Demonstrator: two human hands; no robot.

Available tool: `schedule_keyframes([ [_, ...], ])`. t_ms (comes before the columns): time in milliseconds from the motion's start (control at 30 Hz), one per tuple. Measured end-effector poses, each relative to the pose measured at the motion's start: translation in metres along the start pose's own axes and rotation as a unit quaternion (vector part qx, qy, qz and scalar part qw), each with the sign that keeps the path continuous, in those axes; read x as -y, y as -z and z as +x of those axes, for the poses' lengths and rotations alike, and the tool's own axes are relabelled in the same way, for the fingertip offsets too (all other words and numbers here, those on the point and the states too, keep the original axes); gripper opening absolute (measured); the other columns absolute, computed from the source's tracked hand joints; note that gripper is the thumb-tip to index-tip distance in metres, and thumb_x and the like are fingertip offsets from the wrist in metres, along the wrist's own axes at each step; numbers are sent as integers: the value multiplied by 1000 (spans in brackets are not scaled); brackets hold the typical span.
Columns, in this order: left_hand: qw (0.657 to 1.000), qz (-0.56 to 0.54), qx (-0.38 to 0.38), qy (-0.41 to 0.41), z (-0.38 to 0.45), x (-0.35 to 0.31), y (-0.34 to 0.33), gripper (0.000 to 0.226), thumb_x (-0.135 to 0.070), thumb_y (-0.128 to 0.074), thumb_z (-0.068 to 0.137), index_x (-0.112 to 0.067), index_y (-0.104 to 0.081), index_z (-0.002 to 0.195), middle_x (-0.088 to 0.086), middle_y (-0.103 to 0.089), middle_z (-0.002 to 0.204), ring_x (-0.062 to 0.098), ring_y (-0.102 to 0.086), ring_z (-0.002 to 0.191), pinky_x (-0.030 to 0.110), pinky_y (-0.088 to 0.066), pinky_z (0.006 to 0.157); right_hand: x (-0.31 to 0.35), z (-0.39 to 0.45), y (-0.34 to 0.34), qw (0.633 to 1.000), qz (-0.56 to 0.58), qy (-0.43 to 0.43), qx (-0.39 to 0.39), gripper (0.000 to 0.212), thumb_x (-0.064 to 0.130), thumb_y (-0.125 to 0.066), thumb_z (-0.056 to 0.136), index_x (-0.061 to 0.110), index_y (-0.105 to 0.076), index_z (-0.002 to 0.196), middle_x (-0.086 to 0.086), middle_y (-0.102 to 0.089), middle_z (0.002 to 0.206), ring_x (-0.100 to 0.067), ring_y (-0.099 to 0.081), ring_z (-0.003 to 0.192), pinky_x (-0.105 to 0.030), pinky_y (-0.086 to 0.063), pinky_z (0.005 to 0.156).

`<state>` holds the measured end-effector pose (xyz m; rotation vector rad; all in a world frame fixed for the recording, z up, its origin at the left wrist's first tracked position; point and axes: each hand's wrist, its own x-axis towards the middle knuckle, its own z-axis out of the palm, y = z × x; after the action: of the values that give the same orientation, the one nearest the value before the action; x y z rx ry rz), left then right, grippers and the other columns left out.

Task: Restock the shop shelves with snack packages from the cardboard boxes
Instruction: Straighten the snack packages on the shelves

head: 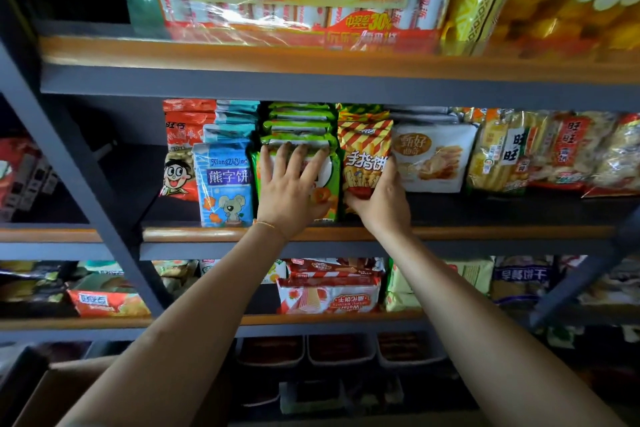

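On the middle shelf (346,234), right fingers (391,166) grip the striped packet (363,152); left fingers (294,163) lie flat on the green packet (330,191).

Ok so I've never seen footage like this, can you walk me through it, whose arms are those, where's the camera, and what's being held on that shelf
There is no machine here. The camera sits on a person's head, looking forward and down, so the two bare arms are the wearer's own. They reach to the middle shelf of a shop rack. The left hand lies flat, fingers spread, against a green snack packet at the front of a row. The right hand grips a red and yellow striped packet from below, standing it upright beside the green one. A blue bear biscuit packet stands further left. A cardboard box shows at bottom left.
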<state>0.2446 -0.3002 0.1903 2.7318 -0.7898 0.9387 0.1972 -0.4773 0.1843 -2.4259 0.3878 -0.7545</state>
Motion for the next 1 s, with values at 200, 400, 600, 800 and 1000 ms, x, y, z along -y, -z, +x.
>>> schedule_keyframes([
  [200,999,-5,41,2,1,-1,8,84,-59,-64,82,-27,-34,155,14,-46,151,45,-32,145,68,-6,120,-10,8,10,997,23,-1,72,109,50,-78,79,13,-10,156,-13,-38,152,-35,-46,132,-48,-49,97],
  [400,977,-127,-159,54,-25,22,33,52,-37,-56,92,-10,-55,137,20,-48,147,42,-39,141,60,-27,118,23,-24,24,989,-32,51,-135,83,37,-68,83,4,-30,149,-22,-42,141,-39,-41,129,-53,-35,103],
  [600,926,-176,-171,287,-95,101,42,45,-27,-47,86,-1,-60,120,21,-59,110,41,-55,98,45,-45,74,109,-46,-15,923,-20,376,-82,38,18,-58,81,6,-62,117,-13,-58,124,-32,-53,118,-49,-41,98],
  [800,951,-125,30,282,-105,150,25,59,-40,-27,88,-1,-64,113,21,-65,115,44,-61,104,48,-52,81,191,-40,-68,864,-135,481,57,43,20,-55,84,7,-66,123,-15,-55,141,-33,-44,138,-55,-26,118],
  [1000,944,-93,164,270,-74,175,19,57,-33,-37,105,-17,-26,159,18,-26,162,36,-33,144,46,-28,116,237,-4,-85,837,-293,421,191,55,48,-36,101,29,-33,153,-2,-14,166,-23,-4,154,-50,7,123],
])
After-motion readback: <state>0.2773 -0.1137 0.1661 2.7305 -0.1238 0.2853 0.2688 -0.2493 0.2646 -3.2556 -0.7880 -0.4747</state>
